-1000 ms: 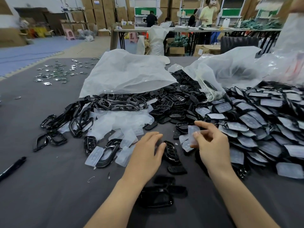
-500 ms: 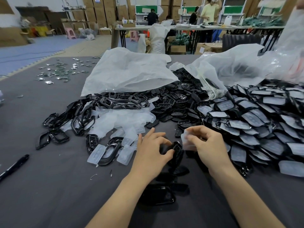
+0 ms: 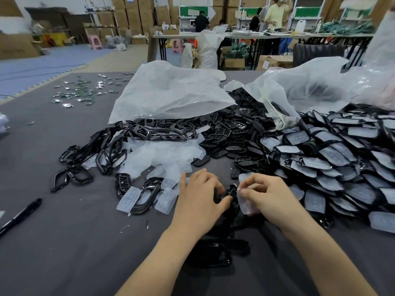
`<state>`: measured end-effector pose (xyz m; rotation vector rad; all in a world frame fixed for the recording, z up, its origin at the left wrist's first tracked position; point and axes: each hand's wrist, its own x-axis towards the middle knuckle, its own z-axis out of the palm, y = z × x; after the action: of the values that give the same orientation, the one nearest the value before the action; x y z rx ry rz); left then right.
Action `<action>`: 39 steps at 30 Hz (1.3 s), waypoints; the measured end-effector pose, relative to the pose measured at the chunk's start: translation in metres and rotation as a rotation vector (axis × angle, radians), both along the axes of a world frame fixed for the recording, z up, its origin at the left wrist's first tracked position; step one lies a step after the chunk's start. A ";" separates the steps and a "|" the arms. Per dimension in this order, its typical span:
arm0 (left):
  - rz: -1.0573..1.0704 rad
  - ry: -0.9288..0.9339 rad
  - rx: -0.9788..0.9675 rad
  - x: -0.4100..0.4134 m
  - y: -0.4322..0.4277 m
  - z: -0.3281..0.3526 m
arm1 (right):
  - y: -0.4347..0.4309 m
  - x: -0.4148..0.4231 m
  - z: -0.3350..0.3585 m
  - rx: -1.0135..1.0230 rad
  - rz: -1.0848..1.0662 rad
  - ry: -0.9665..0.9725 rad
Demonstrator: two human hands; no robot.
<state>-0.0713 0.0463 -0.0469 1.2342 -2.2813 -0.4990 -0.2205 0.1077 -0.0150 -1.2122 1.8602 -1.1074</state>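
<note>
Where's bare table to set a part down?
Bare table between the pen and the left hand; also between the metal bits and the black frames. Crowded ahead and right of the right hand: stacked parts.

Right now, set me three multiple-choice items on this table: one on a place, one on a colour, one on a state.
1. The pen lies: A between the hands; B on the white bag; C far left on the table.
2. The part in the left hand is: A red; B black; C green.
3. The right hand: A pinches a clear pad; B lies flat; C holds scissors.
1 C, near the left edge; 2 B, dark and glossy; 3 A, it grips the pad.
</note>
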 end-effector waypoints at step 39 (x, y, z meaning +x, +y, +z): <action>-0.097 0.742 0.159 -0.006 0.011 0.019 | -0.001 0.015 0.013 -0.457 -0.036 -0.140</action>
<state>-0.0769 0.0578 -0.0277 0.8105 -1.6866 -0.9973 -0.2057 0.1069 -0.0024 -1.3063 1.5749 -1.6554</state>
